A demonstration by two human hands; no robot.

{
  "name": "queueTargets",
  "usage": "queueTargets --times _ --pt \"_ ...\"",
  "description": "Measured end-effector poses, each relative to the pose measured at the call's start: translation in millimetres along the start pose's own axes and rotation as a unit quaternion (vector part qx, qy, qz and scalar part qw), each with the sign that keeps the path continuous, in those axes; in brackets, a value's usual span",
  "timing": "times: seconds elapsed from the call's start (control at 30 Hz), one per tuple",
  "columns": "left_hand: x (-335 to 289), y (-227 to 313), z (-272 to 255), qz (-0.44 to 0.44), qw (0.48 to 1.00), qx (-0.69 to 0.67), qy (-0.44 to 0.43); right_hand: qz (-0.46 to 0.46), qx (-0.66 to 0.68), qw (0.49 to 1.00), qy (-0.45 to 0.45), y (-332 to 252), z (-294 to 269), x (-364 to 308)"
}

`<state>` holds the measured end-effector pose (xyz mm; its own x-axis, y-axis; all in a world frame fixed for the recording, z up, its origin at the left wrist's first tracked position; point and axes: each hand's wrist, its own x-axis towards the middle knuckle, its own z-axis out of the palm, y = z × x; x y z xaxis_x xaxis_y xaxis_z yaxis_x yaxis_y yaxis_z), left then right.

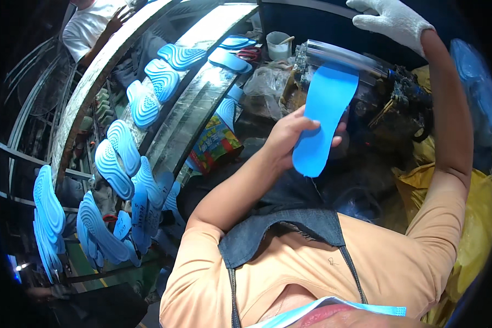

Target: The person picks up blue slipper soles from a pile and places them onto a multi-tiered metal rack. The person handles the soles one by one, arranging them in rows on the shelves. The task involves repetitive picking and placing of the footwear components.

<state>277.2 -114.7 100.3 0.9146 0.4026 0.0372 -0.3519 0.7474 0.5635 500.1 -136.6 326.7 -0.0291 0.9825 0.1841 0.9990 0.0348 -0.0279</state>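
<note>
My bare left hand [291, 133] is closed around the middle of a flat blue shoe insole [329, 98], thumb on top and fingertips showing at its right edge. The insole's wide far end meets a shiny metal roller [347, 58] on a small machine; whether it has entered the rollers cannot be told. My right hand [392, 22], in a white knitted glove, is raised beyond the machine at the upper right. Its thumb and fingers are apart and nothing shows in them.
Blue insoles with ridged patterns [163, 80] lie along a curved rack [183, 117] at left, with more stacked nearer [49, 205]. A white cup [279, 48] and red-handled scissors [250, 53] sit beside the machine. Yellow plastic sheeting [478, 235] hangs at right. Another person [90, 30] stands far left.
</note>
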Motion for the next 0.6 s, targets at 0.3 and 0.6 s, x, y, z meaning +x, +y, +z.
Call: queueTargets --times 0.3,0.6 --pt "-21 0 -59 -0.074 0.982 0.107 0.135 -0.100 0.074 0.988 -0.089 56 85 64" --pt "-104 -4 -160 -0.022 0.958 0.098 0.268 0.059 0.176 0.922 -0.341 65 88 88"
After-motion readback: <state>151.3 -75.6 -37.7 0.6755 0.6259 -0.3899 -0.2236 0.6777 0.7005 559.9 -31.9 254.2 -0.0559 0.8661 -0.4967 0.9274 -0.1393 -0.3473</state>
